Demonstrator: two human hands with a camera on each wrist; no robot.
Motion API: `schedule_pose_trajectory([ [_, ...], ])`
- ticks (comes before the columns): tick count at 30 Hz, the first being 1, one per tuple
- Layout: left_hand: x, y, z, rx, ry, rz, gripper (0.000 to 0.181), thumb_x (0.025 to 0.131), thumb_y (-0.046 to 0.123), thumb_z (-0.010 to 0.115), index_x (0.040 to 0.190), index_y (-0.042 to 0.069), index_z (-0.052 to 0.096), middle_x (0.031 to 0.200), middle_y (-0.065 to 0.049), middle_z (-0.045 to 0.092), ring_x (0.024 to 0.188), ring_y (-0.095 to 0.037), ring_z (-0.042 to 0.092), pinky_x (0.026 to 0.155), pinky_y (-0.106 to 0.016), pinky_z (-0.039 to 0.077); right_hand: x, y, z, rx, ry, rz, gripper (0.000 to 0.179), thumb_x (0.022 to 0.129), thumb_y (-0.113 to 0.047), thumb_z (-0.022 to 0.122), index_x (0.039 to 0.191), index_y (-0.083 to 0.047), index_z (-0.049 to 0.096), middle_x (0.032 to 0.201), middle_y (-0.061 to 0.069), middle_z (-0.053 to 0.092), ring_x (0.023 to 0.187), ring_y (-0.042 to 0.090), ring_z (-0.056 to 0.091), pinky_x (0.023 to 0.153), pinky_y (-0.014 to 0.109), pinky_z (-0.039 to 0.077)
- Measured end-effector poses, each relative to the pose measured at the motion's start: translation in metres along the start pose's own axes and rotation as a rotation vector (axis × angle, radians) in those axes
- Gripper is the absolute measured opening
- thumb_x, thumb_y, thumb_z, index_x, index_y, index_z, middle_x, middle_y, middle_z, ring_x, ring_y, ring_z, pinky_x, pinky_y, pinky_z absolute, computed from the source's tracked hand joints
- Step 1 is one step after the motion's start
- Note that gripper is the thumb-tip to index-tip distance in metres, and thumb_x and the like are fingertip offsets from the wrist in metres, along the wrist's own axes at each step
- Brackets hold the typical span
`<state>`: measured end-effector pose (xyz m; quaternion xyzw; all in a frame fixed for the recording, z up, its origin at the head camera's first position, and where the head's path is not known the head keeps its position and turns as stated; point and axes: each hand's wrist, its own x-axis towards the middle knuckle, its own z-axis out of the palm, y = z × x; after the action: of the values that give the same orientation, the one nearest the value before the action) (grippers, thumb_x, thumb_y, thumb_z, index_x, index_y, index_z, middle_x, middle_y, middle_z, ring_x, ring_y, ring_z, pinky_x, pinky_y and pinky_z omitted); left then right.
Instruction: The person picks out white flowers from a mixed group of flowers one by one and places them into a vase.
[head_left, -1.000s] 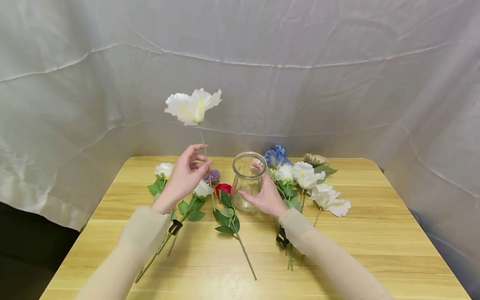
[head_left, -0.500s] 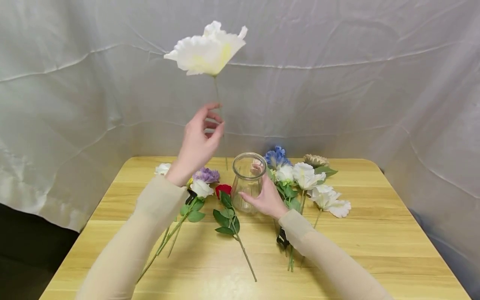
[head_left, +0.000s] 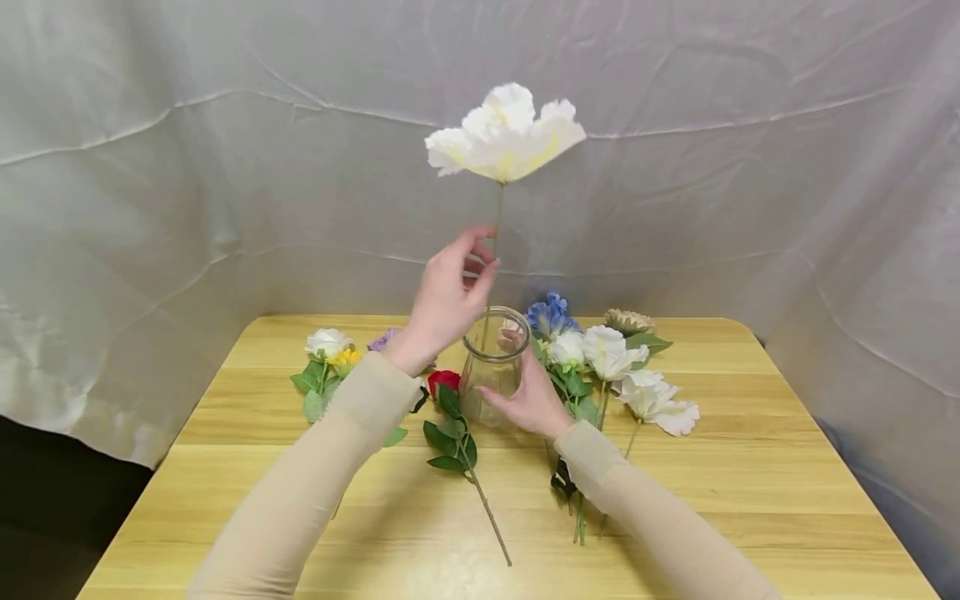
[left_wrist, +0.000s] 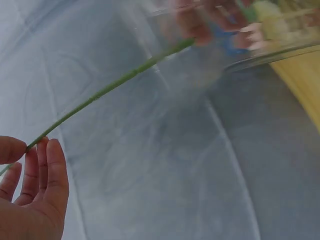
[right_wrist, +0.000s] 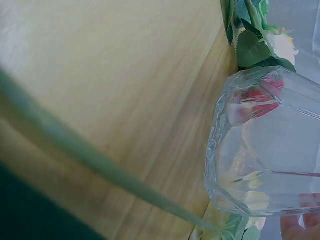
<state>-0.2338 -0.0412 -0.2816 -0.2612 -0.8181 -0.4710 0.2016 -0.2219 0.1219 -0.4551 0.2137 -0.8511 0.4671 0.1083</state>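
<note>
White flower [head_left: 504, 137], upright above the jar [head_left: 480, 382]: bloom well over the mouth, stem [left_wrist: 112, 86] running down to it. Stem's lower end looks at or just inside the mouth; exact depth unclear. Left hand [head_left: 452, 290] has the stem pinched between thumb and fingers [left_wrist: 57, 162], partway up, between bloom and jar. Flower probably very light and top-heavy, petals soft and easy to crease, stem thin, stiff-ish, likely bendable. Best hold: stem, not petals; a lower pinch should steady the tip more, a high one may let it swing or twist.

Jar is clear glass, faceted near the base, seemingly upright on the tabletop [head_left: 750, 500]. Right hand [head_left: 531, 396] grips its right side, thumb on the near face, fingers wrapped round the far side. Judged heavier than the flower, rigid, smooth so maybe slippery, breakable if knocked. Good hold: round the body, below the rim, mouth left clear.

Outward from the jar: red rose [head_left: 444, 382] just left, its stem pointing toward the near side. Further left, purple flower [head_left: 382, 340], yellow flower [head_left: 346, 359], white rose [head_left: 327, 342]. Right of the jar, blue flower [head_left: 551, 317], tan flower [head_left: 630, 322], white blooms [head_left: 658, 402]. Behind the jar, grey cloth [head_left: 480, 50].
</note>
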Motion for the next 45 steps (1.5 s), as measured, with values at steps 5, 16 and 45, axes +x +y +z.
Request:
schedule_pose_trajectory([
  [5, -0.009, -0.014, 0.008, 0.058, -0.065, -0.026, 0.036, 0.099, 0.005, 0.058, 0.134, 0.003, 0.056, 0.101, -0.014, 0.067, 0.091, -0.027, 0.072, 0.083, -0.034, 0.063, 0.0, 0.0, 0.001, 0.004, -0.005, 0.007, 0.091, 0.08, -0.026, 0.084, 0.152, -0.009, 0.03, 0.15, 0.019, 0.049, 0.139, 0.035, 0.05, 0.12, 0.055, 0.036],
  [16, -0.023, -0.032, 0.025, 0.173, -0.198, -0.039, 0.037, 0.099, 0.005, 0.059, 0.136, 0.003, 0.056, 0.104, -0.012, 0.071, 0.095, -0.025, 0.071, 0.088, -0.036, 0.061, -0.001, 0.002, 0.001, 0.012, -0.006, 0.0, 0.096, 0.08, -0.026, 0.084, 0.156, -0.012, 0.026, 0.153, 0.016, 0.046, 0.14, 0.035, 0.049, 0.12, 0.056, 0.036],
  [45, -0.05, -0.047, 0.029, 0.257, -0.228, -0.044, 0.025, 0.1, 0.016, 0.06, 0.123, 0.01, 0.068, 0.115, -0.004, 0.072, 0.11, -0.023, 0.063, 0.098, -0.039, 0.054, -0.001, 0.002, 0.002, 0.041, -0.019, -0.001, 0.099, 0.081, -0.028, 0.083, 0.159, -0.02, 0.022, 0.161, 0.009, 0.038, 0.149, 0.03, 0.039, 0.124, 0.054, 0.029],
])
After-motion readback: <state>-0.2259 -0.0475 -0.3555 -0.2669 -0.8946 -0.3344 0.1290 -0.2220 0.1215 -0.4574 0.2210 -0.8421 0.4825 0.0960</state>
